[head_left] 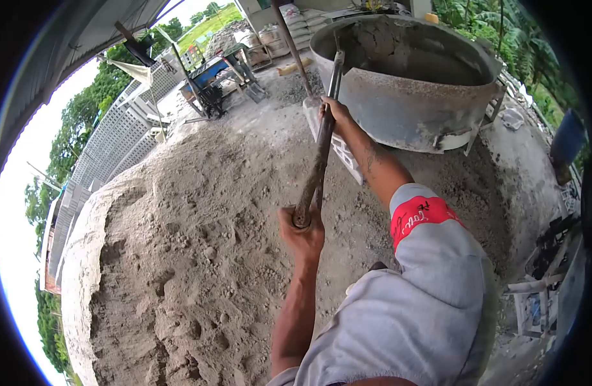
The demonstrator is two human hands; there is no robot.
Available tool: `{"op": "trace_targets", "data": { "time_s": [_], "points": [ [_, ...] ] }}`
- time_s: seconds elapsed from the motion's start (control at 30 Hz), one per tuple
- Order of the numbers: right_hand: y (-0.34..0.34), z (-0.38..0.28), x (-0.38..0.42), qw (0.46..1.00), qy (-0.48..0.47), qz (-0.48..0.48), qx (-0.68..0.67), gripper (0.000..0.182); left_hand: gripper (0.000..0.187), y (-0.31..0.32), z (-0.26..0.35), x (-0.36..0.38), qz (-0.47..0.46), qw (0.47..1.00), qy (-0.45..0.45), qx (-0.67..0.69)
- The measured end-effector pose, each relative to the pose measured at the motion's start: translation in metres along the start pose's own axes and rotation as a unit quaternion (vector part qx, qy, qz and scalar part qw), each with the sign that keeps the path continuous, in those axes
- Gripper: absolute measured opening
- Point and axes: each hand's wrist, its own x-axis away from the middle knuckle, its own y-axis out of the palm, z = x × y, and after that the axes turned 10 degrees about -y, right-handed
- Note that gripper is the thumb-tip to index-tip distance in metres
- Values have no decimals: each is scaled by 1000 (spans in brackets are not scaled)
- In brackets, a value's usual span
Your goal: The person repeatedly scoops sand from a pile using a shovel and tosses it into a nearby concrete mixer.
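Above the sand heap point(180, 257), beside the round vat point(405, 109), your long-handled tool point(320, 154) slants toward the vat's near rim. Your right hand point(335, 114) wraps the shaft nearer the vat; your left hand point(303, 237) grips its butt end.

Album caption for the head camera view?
Left hand and right hand grip a long handle over sandy ground near a round tub.

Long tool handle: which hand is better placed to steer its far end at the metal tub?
Right, most likely. The right hand grips the long tool handle partway along, nearer the metal tub, while the left hand holds the near end, farther from it.
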Motion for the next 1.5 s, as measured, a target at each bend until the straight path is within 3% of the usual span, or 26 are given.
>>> {"op": "trace_targets", "data": {
  "time_s": [0.03,0.13,0.17,0.2,0.27,0.37,0.47,0.53,0.6,0.67,0.8,0.83,0.9,0.97,1.07,1.23,1.3,1.33,1.4,1.43,1.5],
  "points": [
    [-5,-2,5,1000,3,11,5,18,26,3,-8,12,-13,999,48,-5],
    [-28,18,16,996,53,-31,71,20,28,-17,-62,53,-1,998,58,18],
    [-31,26,17,996,61,-8,62,22,27,-32,-87,75,-15,987,-91,129],
    [-33,35,19,996,69,14,53,25,24,-55,-87,91,30,992,-88,83],
    [-43,67,24,991,108,61,46,25,21,-93,-84,121,104,917,-270,273],
    [-62,165,72,960,235,122,88,23,18,-152,-96,175,223,879,-348,238],
    [-81,265,173,896,399,131,146,21,33,-185,-58,231,325,839,-380,215],
    [-79,314,256,820,507,106,244,20,44,-213,-34,283,387,795,-413,216],
    [-84,351,353,708,603,2,367,19,46,-222,5,348,481,730,-408,264],
    [-98,375,451,644,651,-72,395,8,41,-208,47,386,589,650,-374,303],
    [-126,377,620,405,734,-298,455,8,34,-149,111,435,728,491,-254,406],
    [-132,366,660,369,734,-324,470,8,34,-135,113,447,756,459,-233,404],
    [-144,338,740,253,737,-407,476,9,31,-112,112,468,793,383,-78,467],
    [-166,317,816,160,720,-463,491,9,26,-104,95,500,824,347,-49,445],
    [-184,284,914,118,686,-526,489,10,20,-121,71,544,869,193,123,439],
    [-163,266,1034,105,679,-570,450,13,21,-220,36,604,880,147,182,413],
    [-145,275,1066,39,603,-702,378,29,16,-279,3,632,880,139,209,403],
    [-120,270,1078,40,600,-705,376,29,18,-314,-20,651,884,140,219,390],
    [-54,244,1091,-15,404,-881,247,49,23,-386,-77,695,897,100,181,390],
    [-45,247,1096,-18,404,-880,248,49,21,-412,-96,705,923,118,127,343],
    [-22,257,1110,-78,156,-984,-20,57,19,-447,-104,720,922,125,175,321]
  ]
}}
